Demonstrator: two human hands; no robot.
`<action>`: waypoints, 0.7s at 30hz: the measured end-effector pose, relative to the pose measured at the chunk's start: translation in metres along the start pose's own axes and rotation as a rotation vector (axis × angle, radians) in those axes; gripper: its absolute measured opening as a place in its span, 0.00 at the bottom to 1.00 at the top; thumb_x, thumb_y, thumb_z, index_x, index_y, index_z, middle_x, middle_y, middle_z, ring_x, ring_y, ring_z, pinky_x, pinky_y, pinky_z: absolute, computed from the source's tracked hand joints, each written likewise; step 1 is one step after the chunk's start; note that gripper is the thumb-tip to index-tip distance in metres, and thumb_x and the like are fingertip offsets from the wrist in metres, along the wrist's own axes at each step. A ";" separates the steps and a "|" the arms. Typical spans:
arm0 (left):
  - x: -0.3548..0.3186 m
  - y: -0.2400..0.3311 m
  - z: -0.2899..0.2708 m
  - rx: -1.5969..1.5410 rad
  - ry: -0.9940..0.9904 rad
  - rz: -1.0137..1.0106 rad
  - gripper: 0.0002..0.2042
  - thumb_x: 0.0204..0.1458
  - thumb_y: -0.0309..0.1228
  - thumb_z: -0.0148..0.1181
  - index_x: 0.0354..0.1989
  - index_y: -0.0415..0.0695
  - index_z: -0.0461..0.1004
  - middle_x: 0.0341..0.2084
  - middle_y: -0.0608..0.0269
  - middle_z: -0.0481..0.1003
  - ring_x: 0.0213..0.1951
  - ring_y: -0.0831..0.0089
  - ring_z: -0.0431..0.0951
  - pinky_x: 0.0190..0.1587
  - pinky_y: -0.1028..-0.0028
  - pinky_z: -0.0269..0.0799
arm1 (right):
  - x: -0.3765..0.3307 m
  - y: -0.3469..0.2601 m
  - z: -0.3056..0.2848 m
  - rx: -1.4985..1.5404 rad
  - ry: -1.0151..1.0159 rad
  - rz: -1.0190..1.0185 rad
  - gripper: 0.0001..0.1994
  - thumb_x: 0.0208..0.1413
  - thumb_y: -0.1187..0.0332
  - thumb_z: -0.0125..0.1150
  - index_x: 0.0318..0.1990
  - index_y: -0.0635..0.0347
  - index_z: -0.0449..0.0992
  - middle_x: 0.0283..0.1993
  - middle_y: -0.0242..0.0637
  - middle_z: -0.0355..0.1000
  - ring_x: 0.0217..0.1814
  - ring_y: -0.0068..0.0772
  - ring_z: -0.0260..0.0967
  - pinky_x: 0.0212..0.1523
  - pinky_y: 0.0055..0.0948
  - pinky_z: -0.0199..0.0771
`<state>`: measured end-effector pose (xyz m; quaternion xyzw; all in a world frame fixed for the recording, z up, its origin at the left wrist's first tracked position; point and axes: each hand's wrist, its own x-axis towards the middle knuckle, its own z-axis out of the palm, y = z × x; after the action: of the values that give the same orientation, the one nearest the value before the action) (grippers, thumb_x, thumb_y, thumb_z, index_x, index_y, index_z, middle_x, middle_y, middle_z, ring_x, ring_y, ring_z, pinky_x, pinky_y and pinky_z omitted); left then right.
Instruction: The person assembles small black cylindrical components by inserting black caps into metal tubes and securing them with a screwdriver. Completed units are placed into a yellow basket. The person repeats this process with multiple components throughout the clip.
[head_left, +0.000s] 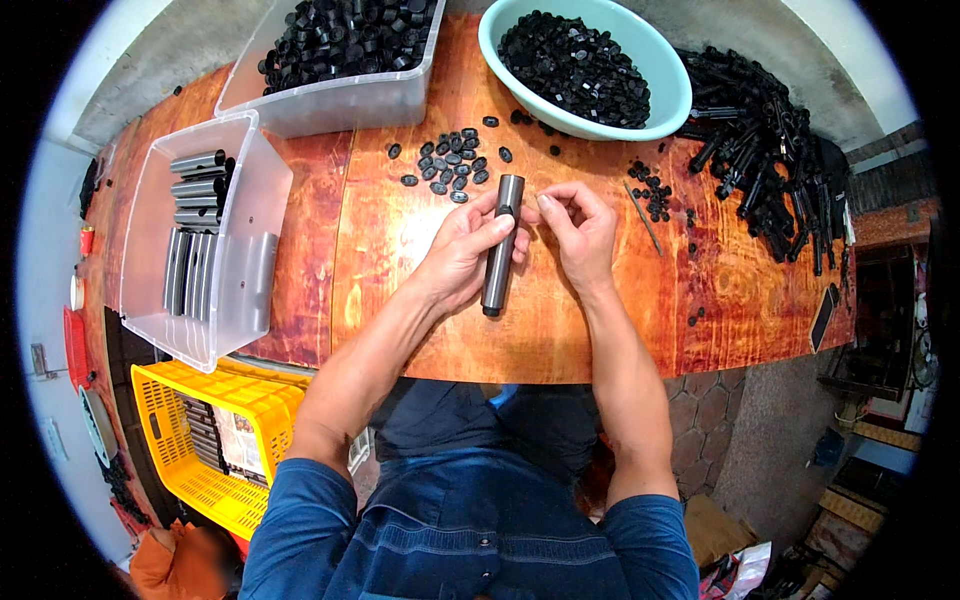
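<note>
Blue shirt (480,535) nearest. Left hand (462,248) clamped around dark tube (499,262) over tabletop (560,345), ends exposed, presumably for access; right hand (584,236) just beside, fingertips nearly together, contents cannot be told.

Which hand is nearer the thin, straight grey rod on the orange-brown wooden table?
Right. The right hand is just left of the thin, straight grey rod, not touching it; the left hand is farther left, holding a dark grey cylindrical tube.

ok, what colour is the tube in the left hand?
The tube is dark grey with a black near end; clearest in head view.
</note>
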<state>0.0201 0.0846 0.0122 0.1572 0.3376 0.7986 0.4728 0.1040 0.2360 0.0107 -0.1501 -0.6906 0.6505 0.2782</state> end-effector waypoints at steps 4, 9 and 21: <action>-0.006 0.009 0.006 0.225 -0.086 0.021 0.25 0.62 0.32 0.60 0.64 0.36 0.63 0.48 0.56 0.76 0.36 0.71 0.81 0.44 0.68 0.80 | 0.001 -0.007 -0.003 0.076 -0.030 0.021 0.08 0.62 0.71 0.63 0.43 0.67 0.78 0.33 0.29 0.75 0.32 0.15 0.69 0.33 0.18 0.70; -0.017 0.005 0.002 0.576 -0.071 0.068 0.25 0.61 0.26 0.58 0.66 0.37 0.62 0.51 0.53 0.75 0.43 0.67 0.81 0.46 0.72 0.79 | -0.001 -0.006 -0.004 0.176 -0.182 0.085 0.10 0.60 0.69 0.65 0.46 0.65 0.77 0.35 0.29 0.75 0.36 0.16 0.70 0.37 0.18 0.69; -0.043 0.017 0.005 1.661 0.118 0.492 0.20 0.50 0.22 0.65 0.53 0.40 0.74 0.43 0.48 0.75 0.45 0.49 0.78 0.47 0.60 0.75 | -0.005 -0.012 0.001 -0.032 -0.485 0.132 0.11 0.55 0.77 0.63 0.46 0.67 0.77 0.36 0.30 0.74 0.36 0.17 0.68 0.38 0.21 0.72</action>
<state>0.0335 0.0439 0.0310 0.4786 0.7916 0.3799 0.0005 0.1093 0.2304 0.0218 -0.0389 -0.7359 0.6734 0.0589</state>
